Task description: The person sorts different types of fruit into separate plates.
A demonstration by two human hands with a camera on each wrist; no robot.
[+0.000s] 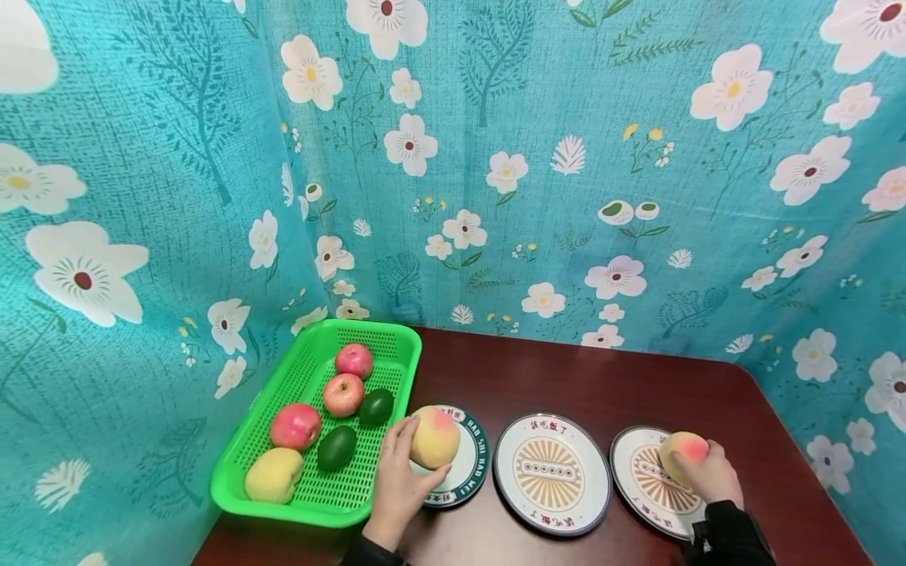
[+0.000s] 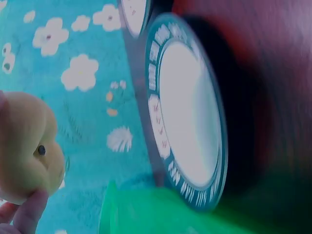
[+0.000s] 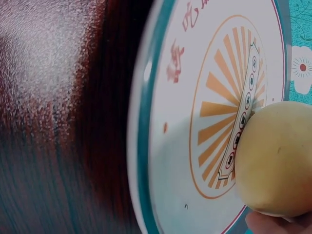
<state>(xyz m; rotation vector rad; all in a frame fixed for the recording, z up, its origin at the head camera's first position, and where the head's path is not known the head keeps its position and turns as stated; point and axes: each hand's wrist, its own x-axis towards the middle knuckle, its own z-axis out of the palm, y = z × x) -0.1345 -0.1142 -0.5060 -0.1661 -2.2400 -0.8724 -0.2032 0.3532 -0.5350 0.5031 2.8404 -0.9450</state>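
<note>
My left hand (image 1: 399,486) grips a yellow peach with a pink blush (image 1: 435,439), raised over the green-rimmed plate (image 1: 476,456). In the left wrist view the same peach (image 2: 24,146) shows its dark stem dimple, apart from the plate's surface. On the right, my right hand (image 1: 715,473) holds another peach (image 1: 683,457) over the sunburst-patterned plate (image 1: 628,462). Seen from the right wrist, that peach (image 3: 275,158) is close over the plate's middle; whether it touches cannot be told. Only fingertips (image 3: 265,224) show there.
A green basket (image 1: 237,448) at left holds red apples (image 1: 296,427), dark green avocados (image 1: 336,448) and a yellow peach (image 1: 274,475). Between the hands lies another sunburst plate (image 1: 513,479). Floral cloth (image 1: 538,157) hangs behind the dark wooden table (image 1: 552,377).
</note>
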